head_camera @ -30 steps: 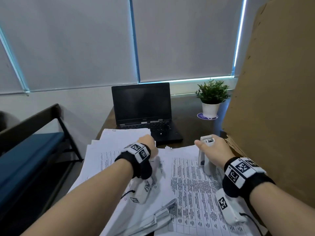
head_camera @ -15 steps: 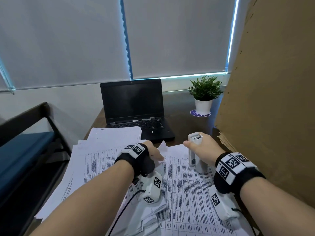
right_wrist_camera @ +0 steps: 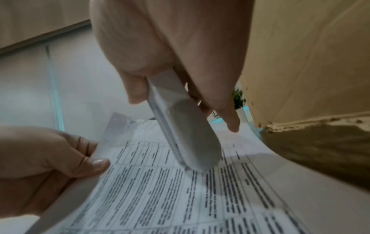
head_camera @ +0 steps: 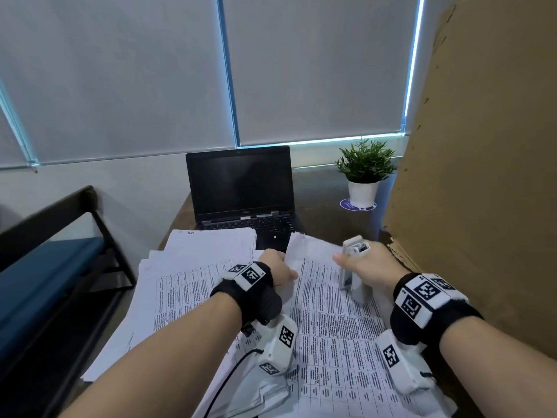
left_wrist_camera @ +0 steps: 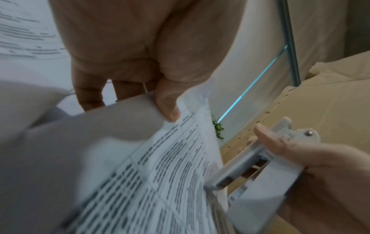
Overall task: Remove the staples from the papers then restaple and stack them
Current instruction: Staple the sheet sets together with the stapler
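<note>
Two hands at work over printed sheets on the bench (head_camera: 319,203). Left hand (head_camera: 275,265) pinches the left edge of the top sheet (head_camera: 328,321), thumb on the printed face and fingers curled beneath; only the right wrist view shows the thumbnail (right_wrist_camera: 100,163) pressed on the margin. Right hand (head_camera: 366,267) is closed round a white stapler (head_camera: 354,268), held nearly upright with its nose down on the sheet. Head view gives the layout: a pile (head_camera: 193,267) of further papers lies to the left, partly under the left forearm, with more loose sheets near the bottom edge. Left wrist view alone shows the stapler's side, its arms parted with a gap between them, and the sheet's edge beside its nose; whether paper sits in that gap cannot be told, the frame being blurred. Behind the papers stand a dark laptop (head_camera: 241,188) and a potted plant (head_camera: 364,173); a cardboard panel (head_camera: 482,176) rises at the right.
</note>
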### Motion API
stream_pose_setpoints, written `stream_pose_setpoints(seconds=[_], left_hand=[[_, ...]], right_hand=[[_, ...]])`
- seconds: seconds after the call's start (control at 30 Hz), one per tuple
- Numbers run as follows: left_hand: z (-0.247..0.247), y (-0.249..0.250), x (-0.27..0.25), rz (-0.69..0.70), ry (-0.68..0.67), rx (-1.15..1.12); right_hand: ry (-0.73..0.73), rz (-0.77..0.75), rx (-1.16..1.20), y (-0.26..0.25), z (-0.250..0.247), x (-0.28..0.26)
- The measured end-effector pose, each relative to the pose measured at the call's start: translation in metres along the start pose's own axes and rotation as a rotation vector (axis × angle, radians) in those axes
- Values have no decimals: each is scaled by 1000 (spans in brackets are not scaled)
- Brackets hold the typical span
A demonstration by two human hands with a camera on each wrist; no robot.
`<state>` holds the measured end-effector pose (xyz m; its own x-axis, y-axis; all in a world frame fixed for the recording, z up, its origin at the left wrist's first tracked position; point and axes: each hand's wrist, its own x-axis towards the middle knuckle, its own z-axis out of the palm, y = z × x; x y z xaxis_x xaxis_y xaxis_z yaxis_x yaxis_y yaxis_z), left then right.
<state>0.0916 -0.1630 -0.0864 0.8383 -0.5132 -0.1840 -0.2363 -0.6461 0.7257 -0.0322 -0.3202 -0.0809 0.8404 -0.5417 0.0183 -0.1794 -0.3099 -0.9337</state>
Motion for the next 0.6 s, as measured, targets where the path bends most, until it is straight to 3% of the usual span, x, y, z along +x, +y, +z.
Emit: stream_pose_setpoints(seconds=[0.13, 0.2, 0.37, 0.43, 0.6], left_hand=[[-19, 14, -16, 127, 181, -273], [-35, 25, -27, 208, 267, -390], [-74, 66, -61, 405, 393, -629], [-79, 79, -72, 457, 456, -676], [-54, 78, -88, 430, 475, -561]], right_hand=[[268, -50, 234, -35, -17, -9], [323, -61, 330, -57, -30, -18], [164, -144, 320, -102, -47, -52], [176, -203, 284, -115, -48, -66], [149, -211, 305, -107, -39, -81]])
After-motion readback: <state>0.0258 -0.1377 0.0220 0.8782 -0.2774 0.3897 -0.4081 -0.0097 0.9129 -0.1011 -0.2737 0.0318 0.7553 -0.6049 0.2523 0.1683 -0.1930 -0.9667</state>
